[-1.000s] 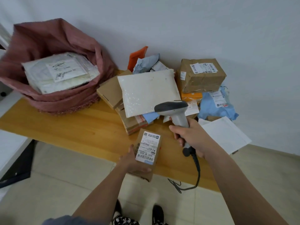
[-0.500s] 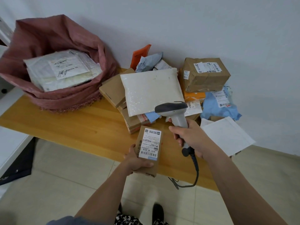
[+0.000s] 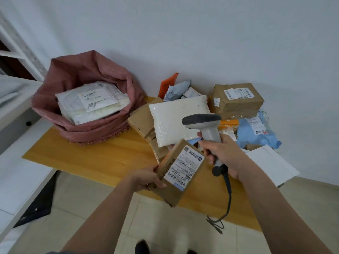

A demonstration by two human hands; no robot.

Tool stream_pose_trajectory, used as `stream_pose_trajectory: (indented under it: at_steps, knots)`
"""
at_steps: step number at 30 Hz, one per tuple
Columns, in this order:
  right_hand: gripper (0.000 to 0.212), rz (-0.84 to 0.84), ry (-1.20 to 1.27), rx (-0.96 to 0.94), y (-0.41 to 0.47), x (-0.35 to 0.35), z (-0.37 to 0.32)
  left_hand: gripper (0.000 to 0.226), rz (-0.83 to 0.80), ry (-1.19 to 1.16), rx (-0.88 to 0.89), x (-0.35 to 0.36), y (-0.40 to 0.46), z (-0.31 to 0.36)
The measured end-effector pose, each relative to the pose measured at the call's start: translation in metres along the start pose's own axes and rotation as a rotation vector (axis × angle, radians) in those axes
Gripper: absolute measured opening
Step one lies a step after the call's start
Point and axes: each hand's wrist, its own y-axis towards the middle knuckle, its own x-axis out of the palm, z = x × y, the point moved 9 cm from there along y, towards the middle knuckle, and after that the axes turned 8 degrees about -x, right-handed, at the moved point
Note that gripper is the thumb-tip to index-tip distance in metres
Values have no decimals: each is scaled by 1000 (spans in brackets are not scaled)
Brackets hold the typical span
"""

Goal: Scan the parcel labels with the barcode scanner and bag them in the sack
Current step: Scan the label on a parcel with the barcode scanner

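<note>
Nearest me, my left hand [image 3: 146, 178] grips a small brown box [image 3: 178, 173], thumb curled over its label face and fingers wrapped under the left edge, so it hangs tilted above the table's near edge, label [image 3: 184, 166] up. One hand carries it without strain, so I judge it light and stiff: cardboard that will not buckle, though the taped faces may be slick, so the edges are the places to hold. Just right of that thumb, my right hand [image 3: 224, 154] clamps the scanner [image 3: 203, 125] by its handle, fingers wrapped round, the head above the box's far corner; its cord trails down past my wrist. Beyond the fingertips lies a white mailer [image 3: 176, 118], soft and glossy, likely slippery, best pinched at a corner. Far left, well apart from both hands, the sack [image 3: 88, 129] stands open, already holding parcels.
</note>
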Motion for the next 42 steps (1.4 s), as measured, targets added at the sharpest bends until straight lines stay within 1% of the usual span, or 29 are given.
stream_pose_trajectory:
  at_steps: [3,7,11,13,16,22,27,30,37,42]
  knots:
    - [15,13,22,-43,3,19,-13,70,59,-151,98,-39,-20,16]
    - [19,-32,-4,-73,6,54,-30,68,173,-451,260,-92,-45,35]
    - [14,-101,-144,-115,7,94,-49,56,225,-732,375,-137,-68,45]
    - [9,-126,-197,-144,8,111,-60,53,251,-807,402,-158,-78,47]
    - [9,-147,-224,-167,9,135,-72,56,257,-846,439,-184,-91,49]
    - [17,-134,-311,-203,12,172,-90,60,261,-859,489,-225,-110,45]
    - [15,-109,-324,-245,14,197,-107,61,269,-900,497,-256,-120,38]
    - [16,-109,-347,-260,15,211,-114,57,269,-904,498,-272,-125,35]
    - [17,-80,-407,-280,17,235,-125,36,302,-935,459,-306,-125,27]
    - [16,-36,-421,-292,23,242,-133,39,292,-950,405,-316,-116,26]
